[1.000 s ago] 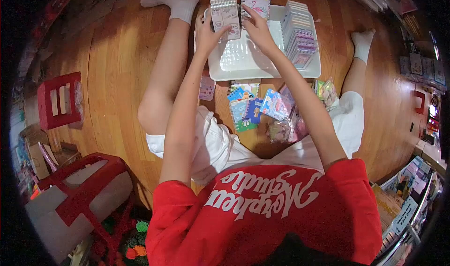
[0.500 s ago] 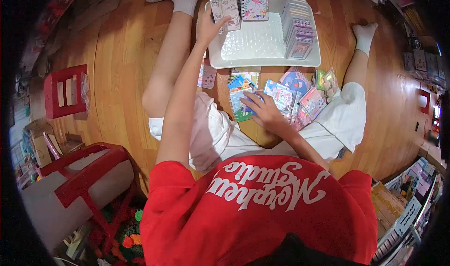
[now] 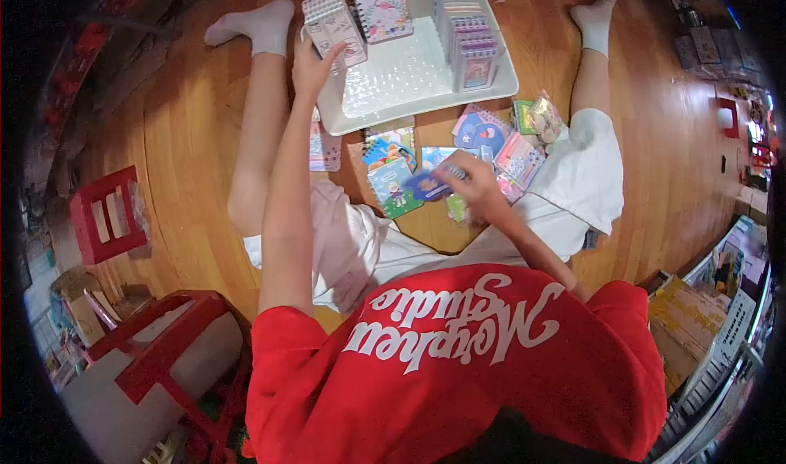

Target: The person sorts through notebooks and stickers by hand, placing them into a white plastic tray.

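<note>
My left hand is wrapped round a row of small spiral notebooks standing at the left side of the white tray, its thumb across the front cover. In my right hand is a small blue-purple notebook, tilted and a little blurred, above the floor pile. Just beside it lies a green-blue spiral notebook with a cartoon figure. A flamingo notebook leans in the tray's far part, and a row of purple-edged notebooks stands along the tray's right side.
Between my legs lie several more notebooks, among them a blue one, a pink one and a clear-wrapped packet. A red plastic stool is on the left. A cardboard box stands at the right.
My right hand has lifted the blue-purple notebook off the pile. My left hand keeps its hold on the notebooks in the tray. The whole view has shifted and turned slightly.
</note>
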`<state>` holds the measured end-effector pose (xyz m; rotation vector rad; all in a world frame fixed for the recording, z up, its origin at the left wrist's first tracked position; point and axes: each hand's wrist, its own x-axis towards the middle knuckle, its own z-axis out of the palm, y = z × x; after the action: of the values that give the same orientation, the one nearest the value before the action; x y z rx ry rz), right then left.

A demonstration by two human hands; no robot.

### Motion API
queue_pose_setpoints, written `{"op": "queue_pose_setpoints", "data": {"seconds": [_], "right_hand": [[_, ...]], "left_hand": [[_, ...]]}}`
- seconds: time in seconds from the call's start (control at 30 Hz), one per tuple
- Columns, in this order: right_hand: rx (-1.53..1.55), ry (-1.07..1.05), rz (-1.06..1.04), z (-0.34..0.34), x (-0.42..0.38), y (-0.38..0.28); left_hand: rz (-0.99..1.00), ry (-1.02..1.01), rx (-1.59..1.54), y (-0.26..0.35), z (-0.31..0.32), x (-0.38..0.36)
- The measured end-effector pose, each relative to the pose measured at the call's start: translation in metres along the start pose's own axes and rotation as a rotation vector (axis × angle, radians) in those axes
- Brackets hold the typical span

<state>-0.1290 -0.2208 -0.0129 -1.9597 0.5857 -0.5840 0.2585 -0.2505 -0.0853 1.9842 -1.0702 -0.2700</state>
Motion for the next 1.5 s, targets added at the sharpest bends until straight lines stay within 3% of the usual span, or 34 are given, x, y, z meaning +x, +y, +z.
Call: {"op": "queue_pose_setpoints", "data": {"seconds": [0.07,0.17,0.27,0.37,0.4,0.5,0.53,0.6,0.67,0.73,0.83,0.93,1.03,1.13,1.23,1.37,1.47,1.5], "right_hand": [[0.533,0.118,0.841,-0.022,0.006,0.000],[0.762,0.255,0.874,-0.043,-0.004,0.037],[0.559,0.031,0.831,-0.066,-0.007,0.047],[-0.602,0.057,0.150,-0.050,-0.011,0.056],[-0.690,-0.058,0.439,-0.050,0.015,0.007],[-0.409,-0.061,0.215,-0.023,0.042,0.001],[-0.295,-0.135,0.031,-0.008,0.051,-0.004],[-0.245,-0.244,-0.102,0.037,0.067,-0.014],[-0.214,-0.391,-0.186,0.088,0.079,-0.013],[-0.246,-0.567,-0.112,0.137,0.096,-0.017],[-0.726,-0.112,-0.479,0.203,0.106,0.002],[-1.052,0.014,-0.251,0.240,0.118,0.013],[-0.789,-0.176,-0.116,0.240,0.124,0.017],[-0.760,-0.095,-0.175,0.213,0.110,-0.002],[-0.054,-0.431,0.078,0.177,0.111,-0.019],[-0.017,-0.342,-0.144,0.119,0.113,-0.045],[-0.013,-0.196,-0.094,0.066,0.143,-0.028],[-0.100,-0.246,-0.072,0.041,0.163,-0.021]], "left_hand": [[0.009,0.009,-0.010,0.003,-0.001,0.000],[0.029,0.028,-0.019,0.003,0.001,-0.001],[0.042,0.019,-0.059,0.005,-0.001,-0.001],[-0.014,-0.003,0.007,0.009,-0.004,-0.002],[-0.012,-0.012,-0.035,0.004,-0.002,-0.001],[0.004,0.017,-0.052,0.007,-0.003,-0.004],[0.027,0.042,-0.047,0.007,-0.002,-0.005],[0.019,0.046,-0.074,0.008,-0.003,-0.006],[0.025,0.034,-0.062,0.009,-0.003,-0.005],[0.016,0.031,-0.045,0.009,-0.003,-0.004],[-0.001,0.033,-0.045,0.011,-0.003,-0.006],[0.018,0.056,-0.038,0.003,0.000,-0.002],[0.013,0.050,-0.057,0.006,0.000,-0.004],[0.011,0.040,-0.072,0.012,-0.004,-0.006],[0.062,0.085,-0.072,0.011,-0.002,-0.005],[0.080,0.123,0.015,0.007,0.000,-0.006],[0.093,0.143,0.031,-0.001,0.005,-0.005],[0.080,0.136,0.017,-0.001,0.004,-0.006]]}}
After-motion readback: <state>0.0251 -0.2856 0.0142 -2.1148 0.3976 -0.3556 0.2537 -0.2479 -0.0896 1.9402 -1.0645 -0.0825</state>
